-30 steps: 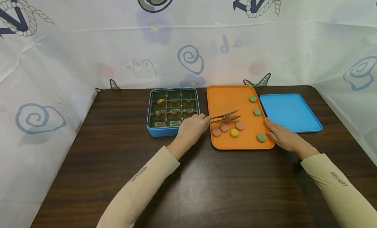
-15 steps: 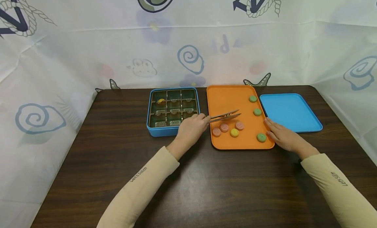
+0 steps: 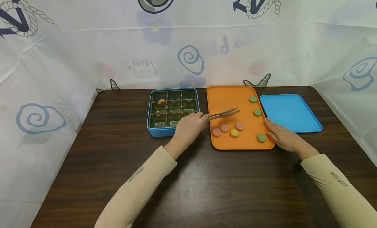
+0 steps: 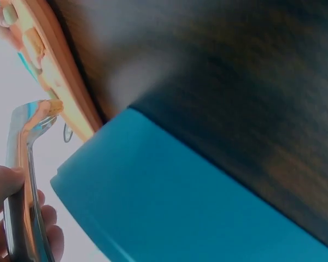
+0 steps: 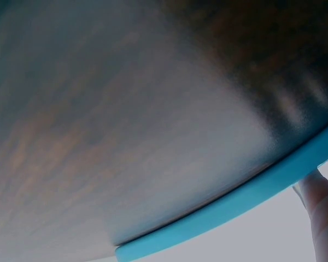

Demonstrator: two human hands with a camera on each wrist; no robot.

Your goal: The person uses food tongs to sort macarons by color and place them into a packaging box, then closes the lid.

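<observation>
My left hand (image 3: 190,126) grips metal tongs (image 3: 222,114), whose tips hang over the middle of an orange tray (image 3: 229,97). In the left wrist view, an orange-yellow patch (image 4: 55,107) shows at the tongs' end; I cannot tell whether it is a piece between the tips. On the tray lie pink discs (image 3: 224,128), a yellow disc (image 3: 234,133) and green discs (image 3: 261,138). My right hand (image 3: 284,136) rests with straight fingers (image 3: 272,124) on the tray's right edge. Left of the tray stands a blue box (image 3: 162,132) with a clear compartment insert; a small yellow piece (image 3: 161,101) sits in its back-left compartment.
A blue tray (image 3: 290,112) lies right of the orange one, close to my right hand; its edge (image 5: 224,210) crosses the right wrist view. Everything stands on a dark wooden table (image 3: 206,188). A white printed cloth (image 3: 206,35) hangs behind and at the sides.
The tongs' arms have drawn closer together, and their tips have shifted slightly toward the back. My left hand has moved a little left and back. My right hand stays in place.
</observation>
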